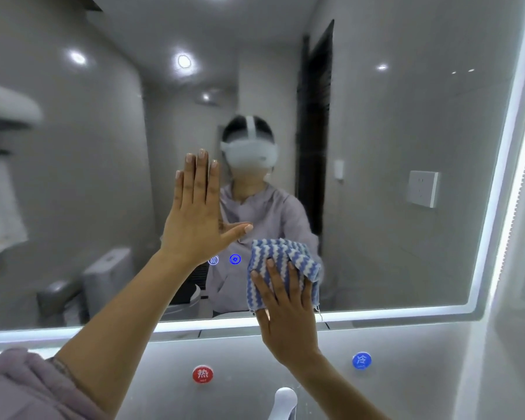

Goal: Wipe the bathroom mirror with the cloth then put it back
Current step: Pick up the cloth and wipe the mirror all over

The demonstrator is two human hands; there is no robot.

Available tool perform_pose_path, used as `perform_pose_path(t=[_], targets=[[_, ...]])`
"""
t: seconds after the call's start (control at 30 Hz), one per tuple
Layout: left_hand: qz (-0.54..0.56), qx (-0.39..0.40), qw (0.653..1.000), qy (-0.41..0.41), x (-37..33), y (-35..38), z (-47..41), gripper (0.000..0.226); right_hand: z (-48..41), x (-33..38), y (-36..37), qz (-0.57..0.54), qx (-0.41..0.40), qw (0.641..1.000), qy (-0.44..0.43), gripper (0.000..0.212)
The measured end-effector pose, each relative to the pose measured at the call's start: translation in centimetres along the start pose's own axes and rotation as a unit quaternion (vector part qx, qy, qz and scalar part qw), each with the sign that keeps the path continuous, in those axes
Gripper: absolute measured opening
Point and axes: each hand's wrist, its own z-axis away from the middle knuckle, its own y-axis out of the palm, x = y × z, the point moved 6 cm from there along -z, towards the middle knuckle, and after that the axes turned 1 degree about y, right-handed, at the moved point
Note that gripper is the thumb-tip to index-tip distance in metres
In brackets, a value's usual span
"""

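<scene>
Left hand flat and open against mirror, right hand spread, pressing crumpled blue-and-white zigzag cloth to it

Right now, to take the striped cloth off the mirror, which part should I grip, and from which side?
Probably the bunched top edge of the cloth, from above: the right hand presses its lower part flat to the mirror, while the top folds stand free of the fingers and offer something to pinch.

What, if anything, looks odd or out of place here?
Nothing spilled or damaged. One oddity: the bare left hand appears flat against the mirror, beside the striped cloth under the right hand, which may leave smudges.
</scene>
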Motion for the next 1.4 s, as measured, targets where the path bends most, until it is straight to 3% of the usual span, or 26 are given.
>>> perform_pose_path(t=[0.27,0.73,1.07,1.23,1.4], targets=[[0.002,0.018,1.000,-0.006,-0.1,-0.2,0.0,0.116,0.0,-1.5,-0.7,0.007,-0.005,0.999,-0.046,0.060],[0.013,0.020,1.000,-0.013,-0.2,-0.2,0.1,0.116,2.0,-11.1,-2.9,0.073,0.001,0.994,-0.077,0.056],[0.003,0.029,1.000,-0.011,-0.4,-0.4,0.1,0.116,5.4,-18.2,-3.8,0.062,0.023,0.997,0.045,0.056],[0.003,0.027,1.000,-0.013,-0.4,-0.3,0.1,0.115,5.1,-16.8,-4.0,0.073,-0.017,0.995,0.071,0.076],[0.005,0.023,1.000,-0.007,-0.3,0.0,0.1,0.115,4.7,-15.7,-3.4,0.014,0.023,0.987,0.158,0.060]])
